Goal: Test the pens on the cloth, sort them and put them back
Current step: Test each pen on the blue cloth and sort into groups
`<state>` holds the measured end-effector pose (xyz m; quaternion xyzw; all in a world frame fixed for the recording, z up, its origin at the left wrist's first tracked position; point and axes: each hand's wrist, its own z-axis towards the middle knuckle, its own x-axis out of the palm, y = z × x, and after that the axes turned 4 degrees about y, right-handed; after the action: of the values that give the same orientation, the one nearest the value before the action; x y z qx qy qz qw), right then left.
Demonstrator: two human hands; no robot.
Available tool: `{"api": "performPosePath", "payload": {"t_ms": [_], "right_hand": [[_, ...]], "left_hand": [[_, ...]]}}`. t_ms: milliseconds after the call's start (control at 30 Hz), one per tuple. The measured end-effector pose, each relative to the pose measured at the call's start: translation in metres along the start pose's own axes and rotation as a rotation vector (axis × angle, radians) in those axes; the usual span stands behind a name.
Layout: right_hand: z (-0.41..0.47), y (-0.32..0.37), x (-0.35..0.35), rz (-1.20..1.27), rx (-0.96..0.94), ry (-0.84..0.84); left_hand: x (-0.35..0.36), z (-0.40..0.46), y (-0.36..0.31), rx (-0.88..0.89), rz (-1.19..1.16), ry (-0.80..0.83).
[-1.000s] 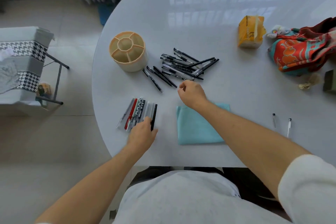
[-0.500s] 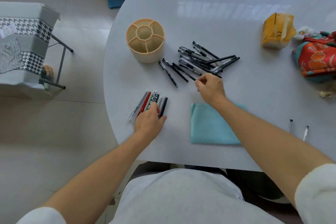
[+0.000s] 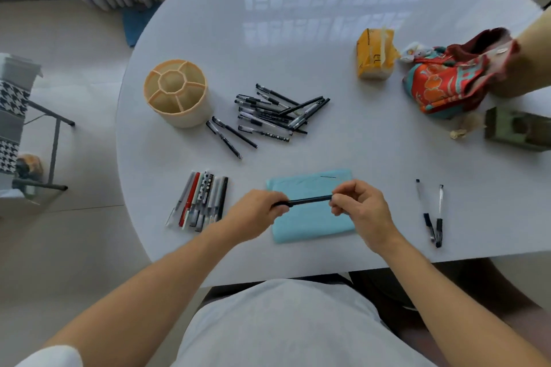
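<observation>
**Uncapping a pen above the cloth**

Left of centre, sorted mixed-colour pens (image 3: pixel 200 201) lie in a row; the left hand (image 3: pixel 258 211) and right hand (image 3: pixel 359 208) pinch opposite ends of a slim black pen (image 3: pixel 310 200), probably uncapping it over the folded turquoise cloth (image 3: pixel 313 223); untested black pens (image 3: pixel 274 112) are heaped at upper centre.

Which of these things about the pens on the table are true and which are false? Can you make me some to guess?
1. Both hands hold one dark pen over the blue cloth. True: the left hand grips one end and the right hand pinches the other.
2. The round pen holder is full of pens. False: its compartments look empty.
3. A messy pile of pens lies beyond the cloth. True.
4. The neat row of pens lies right of the cloth. False: it lies left of it; two pens lie on the right.
5. The cloth has no marks. False: a thin dark line shows near its far edge.
</observation>
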<state>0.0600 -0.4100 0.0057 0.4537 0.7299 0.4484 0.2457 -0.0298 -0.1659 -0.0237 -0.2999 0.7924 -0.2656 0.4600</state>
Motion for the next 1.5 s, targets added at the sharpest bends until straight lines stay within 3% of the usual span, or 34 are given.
{"api": "performPosePath", "payload": {"t_ms": [133,267,333,467,667,833,1000,1167,1267,1500], "right_hand": [[-0.012,-0.017,0.008,-0.02,0.08,0.122],[-0.008,-0.02,0.014,-0.037,0.059,0.066],[0.0,-0.017,0.012,-0.023,0.044,-0.045],[0.03,-0.005,-0.031,0.076,0.041,-0.422],[0.05,-0.017,-0.036,-0.175,0.004,-0.294],[0.052,-0.033,-0.022,-0.323,-0.045,-0.3],[0.055,-0.032,-0.019,-0.417,-0.068,-0.339],[0.051,-0.026,-0.028,-0.37,-0.023,-0.492],[0.043,-0.02,-0.029,-0.214,-0.028,-0.45],[0.012,-0.008,-0.007,-0.004,-0.01,-0.081]], "left_hand": [[0.023,0.006,-0.024,0.041,0.024,0.085],[0.029,0.009,-0.033,0.052,0.095,-0.012],[0.028,0.01,-0.031,0.033,0.178,-0.106],[0.021,0.0,-0.004,-0.087,0.28,-0.182],[0.035,0.006,0.001,0.036,0.219,-0.145],[0.045,0.014,-0.001,0.113,0.261,-0.087],[0.044,0.013,-0.002,0.106,0.239,-0.093],[0.041,0.013,-0.004,0.064,0.223,-0.064],[0.041,0.014,-0.006,0.016,0.185,-0.091],[0.037,0.015,-0.018,0.017,0.125,-0.175]]}}
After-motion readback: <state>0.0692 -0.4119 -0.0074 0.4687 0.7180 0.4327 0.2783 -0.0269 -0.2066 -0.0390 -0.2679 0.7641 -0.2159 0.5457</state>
